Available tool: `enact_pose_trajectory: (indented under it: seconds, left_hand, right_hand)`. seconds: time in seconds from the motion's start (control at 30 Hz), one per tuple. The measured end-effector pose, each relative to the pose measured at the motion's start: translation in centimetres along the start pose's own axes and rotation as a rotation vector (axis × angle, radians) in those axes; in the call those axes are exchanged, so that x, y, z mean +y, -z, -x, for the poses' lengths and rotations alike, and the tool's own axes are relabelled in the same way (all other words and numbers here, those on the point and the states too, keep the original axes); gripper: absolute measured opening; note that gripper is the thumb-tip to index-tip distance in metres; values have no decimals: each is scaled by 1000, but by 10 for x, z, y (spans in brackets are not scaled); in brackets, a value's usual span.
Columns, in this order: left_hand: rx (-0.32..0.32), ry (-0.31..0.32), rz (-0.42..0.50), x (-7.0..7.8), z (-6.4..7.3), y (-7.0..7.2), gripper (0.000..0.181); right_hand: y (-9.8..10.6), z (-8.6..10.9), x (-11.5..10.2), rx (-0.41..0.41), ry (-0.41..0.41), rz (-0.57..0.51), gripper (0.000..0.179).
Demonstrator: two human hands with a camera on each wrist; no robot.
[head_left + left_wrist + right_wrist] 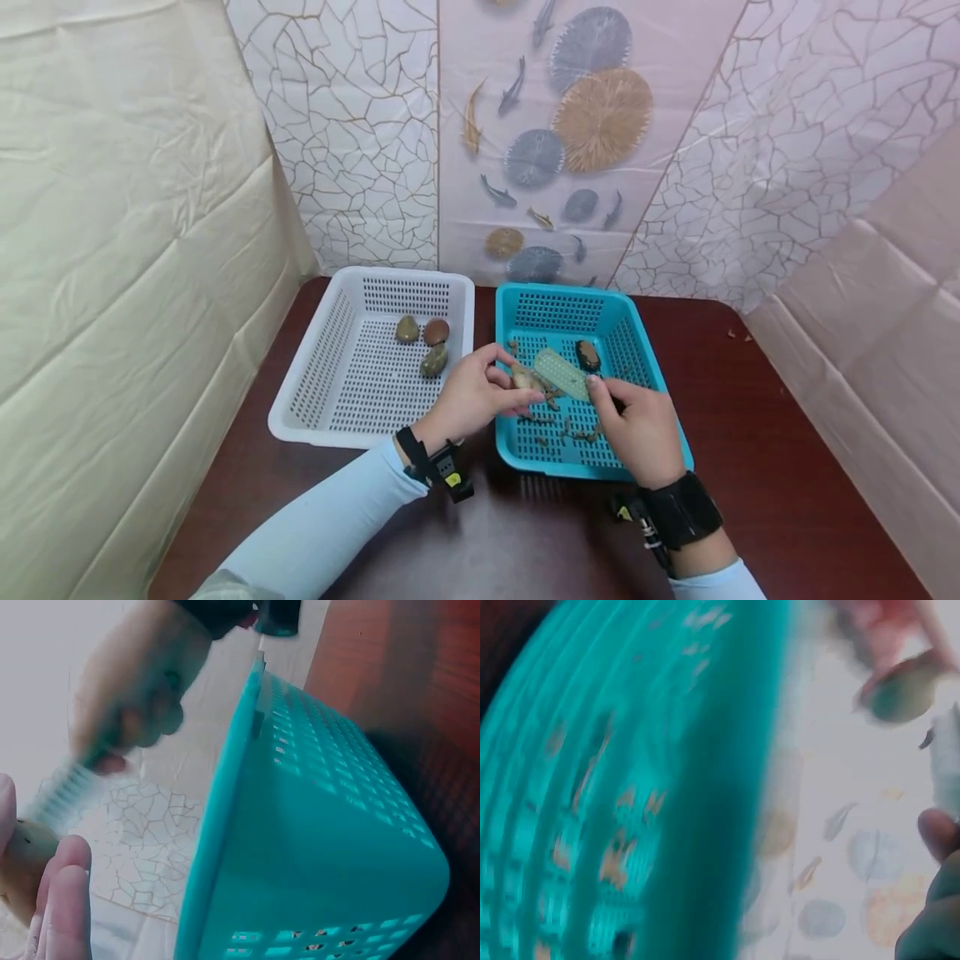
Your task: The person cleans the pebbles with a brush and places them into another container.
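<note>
My left hand (480,383) holds a yellowish-brown stone (525,379) between thumb and fingers, above the left part of the teal basket (592,471). My right hand (641,425) grips the dark handle of a pale green brush (561,375), its long head tilted close to the stone. In the left wrist view the brush (64,791) is blurred beside the stone (26,866). A dark stone with a tan patch (588,356) lies in the teal basket, among scattered brown crumbs (577,433).
To the left stands a white basket (300,429) with a tan-green stone (407,329), a reddish stone (436,332) and a mottled green stone (433,362). Both baskets stand on a dark red table (750,417). Patterned cloth (360,133) hangs behind it.
</note>
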State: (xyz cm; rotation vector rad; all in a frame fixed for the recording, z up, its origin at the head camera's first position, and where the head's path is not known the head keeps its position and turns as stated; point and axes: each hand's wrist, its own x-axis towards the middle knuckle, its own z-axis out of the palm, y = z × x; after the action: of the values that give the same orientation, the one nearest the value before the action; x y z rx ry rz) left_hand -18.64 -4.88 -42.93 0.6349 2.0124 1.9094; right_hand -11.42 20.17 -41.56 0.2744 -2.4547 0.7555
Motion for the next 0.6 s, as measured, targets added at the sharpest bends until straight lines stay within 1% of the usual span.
enact_pose_trajectory:
  seconds: [0.07, 0.1, 0.17, 0.23, 0.27, 0.3, 0.37, 0.47, 0.5, 0.53, 0.6]
  left_hand:
    - [-3, -6, 48, -1, -1, 1, 43]
    - [1, -5, 64, -1, -1, 1, 42]
    - [16, 5, 79, -2, 0, 2, 41]
    - [30, 18, 74, -3, 1, 2, 40]
    - [34, 19, 66, -3, 1, 2, 40]
    - [35, 18, 56, -3, 2, 2, 41]
    - [30, 0, 42, -3, 2, 1, 42]
    - [27, -34, 16, -1, 2, -1, 46]
    - [28, -41, 13, -1, 1, -1, 47]
    - [30, -46, 11, -1, 1, -1, 48]
    - [29, -43, 23, -1, 2, -1, 50]
  right_hand:
    - [0, 0, -2, -19, 10, -47, 54]
    - [0, 0, -3, -31, 11, -49, 53]
    - [0, 1, -2, -37, 16, 8, 49]
    - [0, 1, 0, -21, 7, 69, 43]
    - [2, 1, 0, -12, 3, 84, 42]
    - [3, 2, 0, -5, 0, 79, 42]
    - [4, 1, 0, -9, 9, 31, 38]
    - [6, -1, -3, -62, 12, -54, 46]
    - [6, -1, -2, -66, 11, -48, 45]
    - [5, -1, 0, -64, 12, -19, 45]
    - [5, -1, 3, -38, -2, 43, 52]
